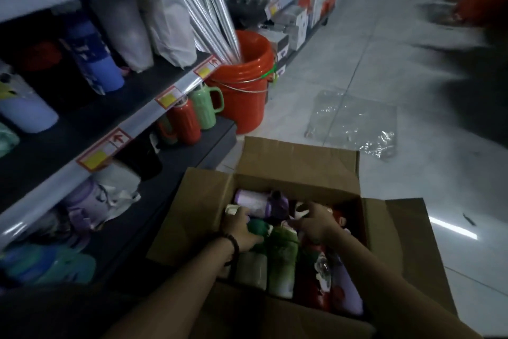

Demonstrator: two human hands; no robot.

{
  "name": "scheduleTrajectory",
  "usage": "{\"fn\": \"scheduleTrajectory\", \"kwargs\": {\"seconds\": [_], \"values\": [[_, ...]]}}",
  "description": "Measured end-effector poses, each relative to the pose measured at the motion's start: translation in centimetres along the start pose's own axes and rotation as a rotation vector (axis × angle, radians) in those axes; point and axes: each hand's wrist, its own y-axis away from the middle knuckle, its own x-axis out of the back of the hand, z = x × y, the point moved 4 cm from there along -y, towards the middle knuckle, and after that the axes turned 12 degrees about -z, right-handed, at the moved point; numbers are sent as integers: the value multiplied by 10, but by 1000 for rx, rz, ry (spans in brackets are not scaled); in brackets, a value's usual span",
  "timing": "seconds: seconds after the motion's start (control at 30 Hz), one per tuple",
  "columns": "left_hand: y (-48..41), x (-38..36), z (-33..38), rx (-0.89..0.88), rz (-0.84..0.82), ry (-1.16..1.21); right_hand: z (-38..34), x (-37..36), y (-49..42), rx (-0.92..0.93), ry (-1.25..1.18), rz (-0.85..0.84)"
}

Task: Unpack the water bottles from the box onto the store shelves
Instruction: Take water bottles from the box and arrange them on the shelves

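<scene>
Item, lower centre of frame: cardboard box (297, 168), flaps open, standing on the floor just beside the shelves. Contents: water bottles lying packed side by side, among them a green bottle (283, 264), a lilac bottle (347, 294) at the right wall and a purple bottle (254, 200) across the far end. Several appear sleeved in thin clear film. Left hand (240, 230), inside the box, fingers curled down round a green-capped bottle (258, 226). Right hand (316, 224), also inside, fingers partly spread over the middle of the load; whether it holds anything cannot be told. Handling, as judged: rigid bodies, likely empty and light, film probably slick. Best taken round the barrel below the cap, not by lid or strap, and lifted straight up, as neighbours sit tight. Destination, left of frame: store shelves (132, 122), the lower deck already carrying a red bottle (188, 124) and a green mug (206, 110), with dark bare deck nearer the box. Further off: orange bucket (244, 85) of long rods, and a clear plastic bag (351, 124) on the floor.
</scene>
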Motion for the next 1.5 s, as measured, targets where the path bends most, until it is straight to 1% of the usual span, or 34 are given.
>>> {"fn": "scheduleTrajectory", "kwargs": {"seconds": [0.1,0.17,0.23,0.3,0.4,0.47,0.57,0.63,0.7,0.8,0.93,1.0,1.07,1.13,1.2,1.3,1.4,1.5], "values": [[-16,-15,-12,77,5,35,35,-9,-26,-92,-1,-41],[-25,-25,-18,130,26,-19,52,-17,-43,-87,13,-77],[-32,-35,-24,187,25,-114,36,-20,-40,-77,105,-84],[-33,-41,-26,206,31,-172,24,-28,-42,-61,261,-145],[-39,-44,-29,219,71,-192,22,-42,-48,-90,405,-228],[-44,-46,-27,241,66,-160,28,-50,-54,-111,448,-281],[-47,-53,-23,287,24,-187,47,-58,-69,-158,466,-311],[-49,-52,-23,312,37,-204,55,-60,-79,-143,449,-305],[-52,-49,-25,335,51,-172,64,-62,-90,-112,441,-287],[-54,-47,-23,345,26,-160,49,-56,-73,-118,469,-279],[-46,-65,-21,381,129,-75,40,-59,-63,-133,513,-271],[-43,-72,-28,407,199,49,40,-61,-63,-129,468,-285],[-44,-76,-37,420,213,105,45,-63,-65,-138,385,-328],[-47,-77,-43,414,193,99,41,-60,-62,-141,361,-363],[-45,-74,-41,391,169,116,37,-55,-59,-123,393,-352],[-42,-70,-41,339,199,138,37,-53,-62,-65,371,-360],[-37,-68,-43,261,225,224,33,-47,-62,4,306,-321],[-24,-58,-34,211,161,260,28,-41,-61,47,313,-321]]}}
